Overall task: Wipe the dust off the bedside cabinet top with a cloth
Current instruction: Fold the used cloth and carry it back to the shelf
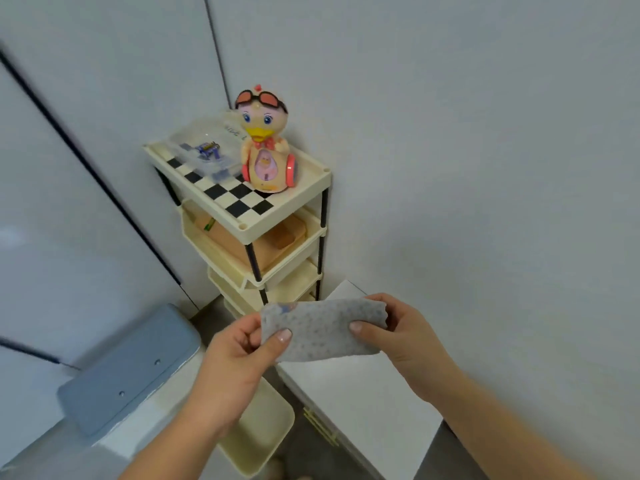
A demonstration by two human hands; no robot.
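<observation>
Two bare forearms come in from the bottom edge, hands meeting at lower centre of the frame. Left hand [239, 344] pinches the left end of the cloth [322, 329], thumb on top, fingers curled under. Right hand [398, 336] pinches the right end the same way, thumb on the near face, fingers behind. Cloth is grey, speckled, folded into a flat oblong, stretched between both hands in the air, not touching anything below.

Directly beneath and to lower right of the cloth: white bedside cabinet top [360, 403], flat surface, bare where visible, against the pale wall [485, 168] on the right. A gold-coloured handle [320, 427] shows on its front edge, blurred.

Above the cloth, centre of frame: cream tiered rack [277, 220] with black posts, set in the corner. Top tier has a black-and-white checker pattern. On it, right side, a pink and yellow duck toy [266, 147] with red goggles, upright. Just left of the toy, a clear plastic bag [204, 147] with small blue items inside, contents too blurred to name. Second tier holds a brown cardboard box [249, 244]. Lower tiers partly hidden behind the cloth and hands.

Lower left: a blue-grey rounded panel [128, 372] with two small screws, tilted, lying on something white. A cream tray [259, 431] lies at bottom centre, between the forearms, partly covered by the left forearm. Grey floor [304, 448] shows between tray and cabinet. Dark seam lines run across the pale panels at upper left.
</observation>
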